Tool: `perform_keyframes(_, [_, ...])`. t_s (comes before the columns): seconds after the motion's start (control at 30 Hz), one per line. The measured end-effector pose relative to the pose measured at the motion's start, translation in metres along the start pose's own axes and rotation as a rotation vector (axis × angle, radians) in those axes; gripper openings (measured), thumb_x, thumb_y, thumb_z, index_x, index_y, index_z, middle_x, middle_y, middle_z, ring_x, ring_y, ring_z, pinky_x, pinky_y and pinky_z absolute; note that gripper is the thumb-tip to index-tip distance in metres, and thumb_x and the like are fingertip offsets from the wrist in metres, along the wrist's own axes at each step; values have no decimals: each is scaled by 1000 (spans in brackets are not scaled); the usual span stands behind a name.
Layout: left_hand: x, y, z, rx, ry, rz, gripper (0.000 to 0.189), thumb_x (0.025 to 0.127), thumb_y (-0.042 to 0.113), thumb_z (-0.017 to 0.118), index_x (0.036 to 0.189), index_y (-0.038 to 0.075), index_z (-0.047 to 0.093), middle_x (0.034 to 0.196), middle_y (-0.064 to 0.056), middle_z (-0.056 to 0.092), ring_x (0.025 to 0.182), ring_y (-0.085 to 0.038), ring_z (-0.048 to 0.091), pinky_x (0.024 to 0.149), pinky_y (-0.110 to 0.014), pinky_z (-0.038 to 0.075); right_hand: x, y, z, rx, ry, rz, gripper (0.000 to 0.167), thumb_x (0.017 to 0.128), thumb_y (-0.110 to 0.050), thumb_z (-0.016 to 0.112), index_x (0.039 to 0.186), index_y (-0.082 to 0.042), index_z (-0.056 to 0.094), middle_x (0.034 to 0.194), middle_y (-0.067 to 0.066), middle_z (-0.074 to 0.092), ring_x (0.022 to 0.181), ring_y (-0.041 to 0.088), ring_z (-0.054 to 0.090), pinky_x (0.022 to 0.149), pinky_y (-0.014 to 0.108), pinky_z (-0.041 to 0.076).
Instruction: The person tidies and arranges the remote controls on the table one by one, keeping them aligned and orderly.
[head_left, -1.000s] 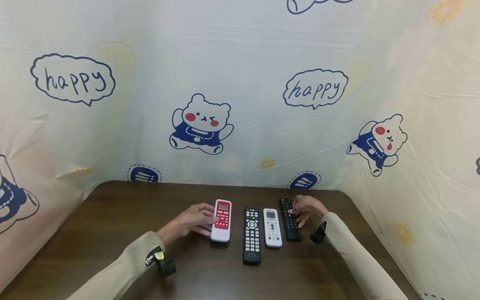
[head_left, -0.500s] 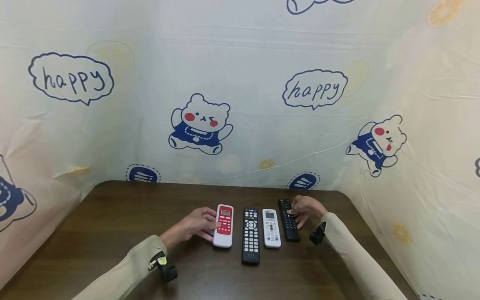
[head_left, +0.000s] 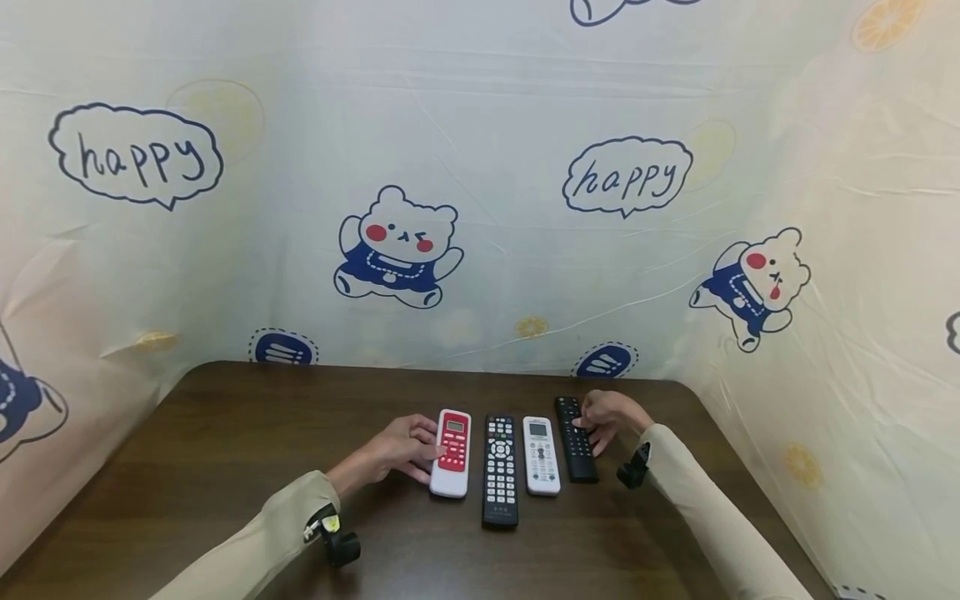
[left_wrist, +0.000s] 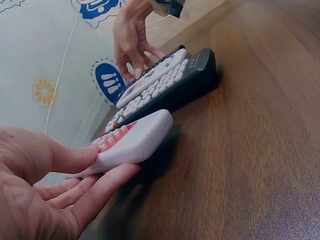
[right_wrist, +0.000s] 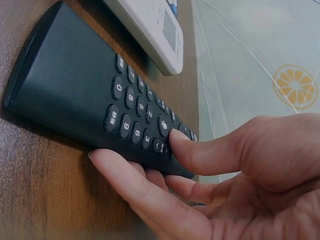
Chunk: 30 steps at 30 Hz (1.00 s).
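In the head view, my left hand [head_left: 401,448] grips a white remote control with a red button panel [head_left: 452,454] by its left side. The left wrist view shows the thumb on the face of this remote [left_wrist: 145,137] and the fingers under its edge, with a shadow on the table beneath. My right hand [head_left: 611,414] holds a slim black remote control [head_left: 577,442] at the far right of the row. Thumb on its buttons, fingers along its side, the right hand [right_wrist: 200,175] pinches the black remote [right_wrist: 65,80] in the right wrist view.
Between the two held remotes lie a long black remote with white buttons [head_left: 500,492] and a white remote with a small screen [head_left: 542,462]. All are at the brown wooden table [head_left: 360,392]. A patterned curtain [head_left: 510,275] hangs behind and on both sides.
My left hand has brought the red-and-white remote slightly right and toward me, closer to the long black remote. The right hand stays in place on the slim black remote.
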<state>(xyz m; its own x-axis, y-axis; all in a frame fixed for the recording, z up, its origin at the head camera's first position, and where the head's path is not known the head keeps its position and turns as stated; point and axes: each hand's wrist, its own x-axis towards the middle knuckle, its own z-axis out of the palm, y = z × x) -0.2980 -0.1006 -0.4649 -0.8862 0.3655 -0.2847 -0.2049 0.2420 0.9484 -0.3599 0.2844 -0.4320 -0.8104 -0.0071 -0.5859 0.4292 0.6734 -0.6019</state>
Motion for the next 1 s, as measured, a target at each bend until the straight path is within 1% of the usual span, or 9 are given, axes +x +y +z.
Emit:
perform_keyframes(0.27, [0,-3,3,8,20,-12,48,94,8,77,133,-5,52,112,-19,65,80,-26,73,64,-41,66,0,0,1,1,-1,-4,21,103,-1,61,117,7,49,103,25,56,88,38,72,76,42,67])
perform_keyframes(0.5, [1,-3,3,5,19,-15,49,95,8,77,134,-6,52,114,-20,65,81,-26,73,66,-41,66,1,-2,1,-6,-15,-4,16,104,-2,61,113,5,51,103,23,56,89,36,72,77,42,67])
perform_keyframes(0.77, [0,-6,3,-5,-36,2,49,96,6,75,134,-8,48,115,-22,64,81,-25,72,66,-42,66,1,-1,1,-9,-27,-31,16,104,-2,61,112,6,50,104,24,56,89,37,72,77,43,67])
perform_keyframes(0.83, [-1,-6,4,-2,-37,6,48,96,5,74,133,-9,48,113,-22,64,81,-25,71,66,-41,66,2,-1,1,-14,-28,-34,16,104,-2,61,112,6,50,103,24,56,88,37,72,77,42,67])
perform_keyframes(0.93, [-2,-3,7,42,-22,30,45,96,4,74,130,-11,49,109,-22,66,82,-25,71,64,-39,66,3,1,1,-14,-22,-28,14,104,-2,60,111,5,50,103,23,56,87,36,72,76,42,67])
perform_keyframes(1.0, [-3,1,10,83,8,38,44,94,2,76,127,-12,51,105,-22,67,83,-26,71,62,-39,66,3,2,0,-11,-14,-24,14,104,-2,60,111,4,50,104,23,56,88,36,72,76,42,67])
